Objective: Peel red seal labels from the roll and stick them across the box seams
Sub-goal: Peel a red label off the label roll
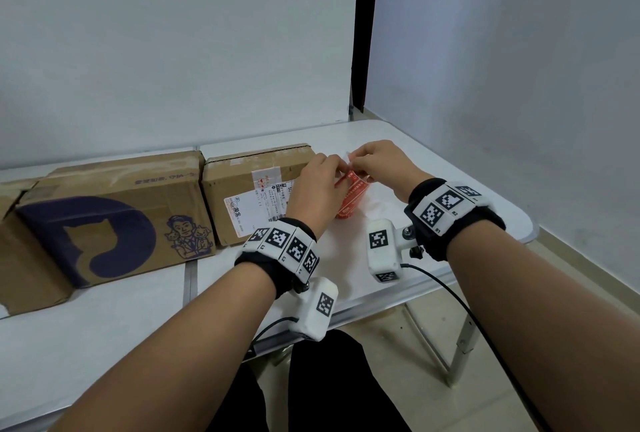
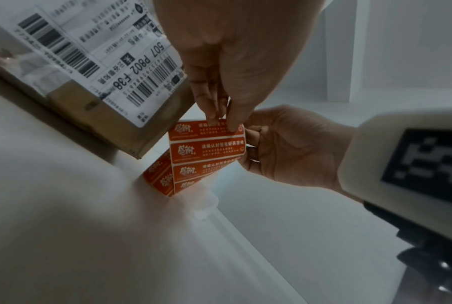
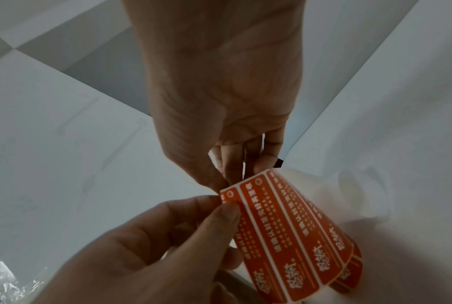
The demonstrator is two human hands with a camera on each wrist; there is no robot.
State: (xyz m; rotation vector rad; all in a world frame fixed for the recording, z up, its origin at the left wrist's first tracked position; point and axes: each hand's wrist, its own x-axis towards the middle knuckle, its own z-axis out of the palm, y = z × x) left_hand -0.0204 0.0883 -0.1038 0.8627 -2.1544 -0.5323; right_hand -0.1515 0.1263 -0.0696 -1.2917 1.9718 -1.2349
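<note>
Head view, two hands (image 1: 320, 185) (image 1: 377, 163) pinching one label strip (image 1: 351, 197), three boxes (image 1: 258, 192)

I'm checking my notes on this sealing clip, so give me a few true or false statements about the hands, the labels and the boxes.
1. Both hands hold the strip of red seal labels. True.
2. The left hand rests flat on a box. False: its fingers pinch the top label.
3. The label roll sits on the white table. True.
4. The box with the white shipping label stands right of the roll. False: it stands left.
5. A red label already crosses the seam of the blue-printed box. False: none shows.
</note>
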